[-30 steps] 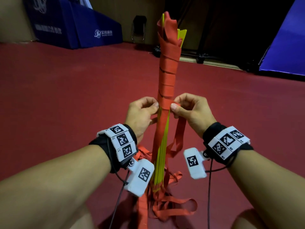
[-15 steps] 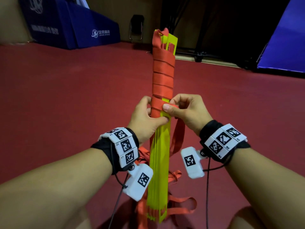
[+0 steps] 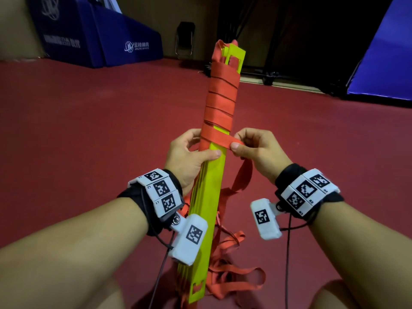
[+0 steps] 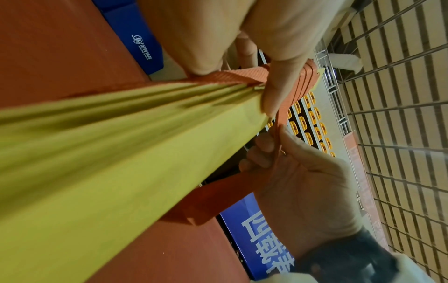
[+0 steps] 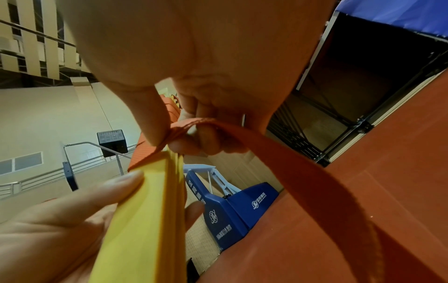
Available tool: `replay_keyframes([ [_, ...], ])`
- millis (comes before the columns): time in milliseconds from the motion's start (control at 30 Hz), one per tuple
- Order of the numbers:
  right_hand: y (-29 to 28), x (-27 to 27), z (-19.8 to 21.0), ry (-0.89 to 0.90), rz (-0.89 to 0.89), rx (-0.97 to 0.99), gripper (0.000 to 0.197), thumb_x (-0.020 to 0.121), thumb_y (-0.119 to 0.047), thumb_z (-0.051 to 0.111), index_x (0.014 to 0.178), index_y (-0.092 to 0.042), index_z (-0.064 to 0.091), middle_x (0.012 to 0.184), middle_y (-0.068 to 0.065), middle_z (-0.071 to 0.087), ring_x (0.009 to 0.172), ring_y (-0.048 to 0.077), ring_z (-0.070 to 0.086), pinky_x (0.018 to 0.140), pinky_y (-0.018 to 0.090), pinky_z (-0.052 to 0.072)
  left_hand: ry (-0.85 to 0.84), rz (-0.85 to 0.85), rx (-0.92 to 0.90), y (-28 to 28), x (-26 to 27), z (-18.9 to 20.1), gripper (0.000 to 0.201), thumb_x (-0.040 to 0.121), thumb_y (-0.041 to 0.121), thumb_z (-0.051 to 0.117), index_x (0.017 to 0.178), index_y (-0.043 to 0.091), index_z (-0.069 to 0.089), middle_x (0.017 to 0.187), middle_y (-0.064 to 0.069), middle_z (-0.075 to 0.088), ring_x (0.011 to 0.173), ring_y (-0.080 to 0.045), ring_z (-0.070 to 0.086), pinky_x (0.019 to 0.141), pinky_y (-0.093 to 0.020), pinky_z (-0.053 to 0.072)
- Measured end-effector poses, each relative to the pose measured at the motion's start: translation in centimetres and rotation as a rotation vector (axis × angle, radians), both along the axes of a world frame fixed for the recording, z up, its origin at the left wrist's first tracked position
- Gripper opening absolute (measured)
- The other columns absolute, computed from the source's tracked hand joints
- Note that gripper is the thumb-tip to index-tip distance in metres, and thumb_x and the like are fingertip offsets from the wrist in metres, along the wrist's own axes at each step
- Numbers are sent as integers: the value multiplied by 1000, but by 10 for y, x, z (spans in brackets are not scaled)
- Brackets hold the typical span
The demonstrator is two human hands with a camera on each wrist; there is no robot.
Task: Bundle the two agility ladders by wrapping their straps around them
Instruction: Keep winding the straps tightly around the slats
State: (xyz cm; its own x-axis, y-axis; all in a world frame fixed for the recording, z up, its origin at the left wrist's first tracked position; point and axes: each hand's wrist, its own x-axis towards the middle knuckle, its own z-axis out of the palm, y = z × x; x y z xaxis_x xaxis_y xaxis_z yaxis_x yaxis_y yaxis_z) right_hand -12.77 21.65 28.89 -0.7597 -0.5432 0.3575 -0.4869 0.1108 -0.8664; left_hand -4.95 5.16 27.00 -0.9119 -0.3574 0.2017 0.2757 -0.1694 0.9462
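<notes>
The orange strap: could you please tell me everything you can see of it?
The strap is flat orange webbing, wound in overlapping turns round the upper part of the upright yellow rungs. The lowest turn runs rightward into the right hand, pinched between thumb and fingers. From there it hangs slack and joins loose loops lying on the red floor. The left hand grips the rungs just below the wraps.

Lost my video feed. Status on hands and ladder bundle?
Left hand grips yellow flat-rung ladder bundle. Right hand pinches orange webbing strap, upper half wrapped. Loose strap trails below.
</notes>
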Motion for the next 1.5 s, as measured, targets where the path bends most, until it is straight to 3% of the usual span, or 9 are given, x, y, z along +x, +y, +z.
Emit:
replay_keyframes([
  [200, -3, -2, -4, 5, 28, 28, 10, 90, -20, 62, 82, -16, 59, 64, -6, 67, 66, 16, 51, 64, 28, 39, 14, -16, 33, 0, 1, 0, 41, 72, -19, 74, 103, 8, 69, 103, -12, 68, 78, -20, 71, 74, -37, 60],
  [333, -4, 0, -4, -35, 106, -65, 10, 93, -5, 58, 86, -12, 57, 66, -8, 65, 61, 7, 50, 61, 20, 40, -9, -56, 105, 0, 0, 3, 36, 73, -19, 71, 99, 6, 71, 95, -12, 69, 77, -24, 72, 71, -36, 59],
  [500, -4, 2, -4, -56, 157, -166, 6, 87, -5, 57, 90, -11, 56, 72, 9, 52, 62, 12, 48, 63, 20, 43, -12, -113, 132, 0, 3, 5, 29, 80, -14, 66, 98, 8, 72, 84, -5, 71, 72, -18, 71, 65, -30, 58],
  [767, -8, 5, -1, -99, 124, -195, 16, 90, -11, 63, 105, -5, 61, 85, 5, 61, 67, 13, 53, 65, 25, 46, 5, -248, 187, 1, 7, 13, 25, 94, 0, 55, 113, 8, 68, 87, -10, 73, 71, -18, 70, 65, -27, 57],
  [933, -12, 10, 3, -10, 30, -186, 10, 85, -19, 67, 86, -10, 65, 73, 2, 61, 65, 12, 56, 67, 25, 47, -4, -152, 254, 3, 4, 10, 25, 96, 0, 59, 113, 17, 52, 91, -18, 68, 68, -22, 67, 61, -32, 56],
  [1233, -15, 13, 6, 64, -103, -209, 13, 90, -6, 71, 79, -6, 65, 69, 5, 62, 61, 13, 57, 63, 27, 49, -34, -57, 111, 8, 4, 9, 12, 98, 16, 64, 108, 15, 59, 99, -17, 66, 81, -25, 66, 62, -35, 54],
  [1300, -16, 13, 7, 42, -140, -212, 12, 90, -6, 72, 80, -1, 67, 67, 7, 63, 60, 14, 57, 61, 26, 49, -21, -35, 92, 10, 3, 8, 21, 93, 21, 71, 109, 13, 60, 105, -15, 66, 90, -28, 65, 69, -39, 52],
  [1433, -20, 16, 7, 14, -197, -219, 13, 87, -9, 76, 81, 1, 70, 68, 6, 67, 60, 11, 59, 59, 23, 49, -41, 27, -179, 15, 2, 0, 71, 48, 48, 86, 111, 27, 59, 113, 3, 67, 106, -22, 68, 90, -46, 58],
  [1500, -22, 18, 7, 8, -195, -213, 13, 85, -9, 78, 80, 0, 71, 65, 1, 66, 56, 7, 57, 56, 20, 47, -60, 44, -261, 16, 1, -5, 71, 44, 47, 86, 109, 33, 59, 108, 9, 67, 103, -26, 69, 89, -53, 58],
])
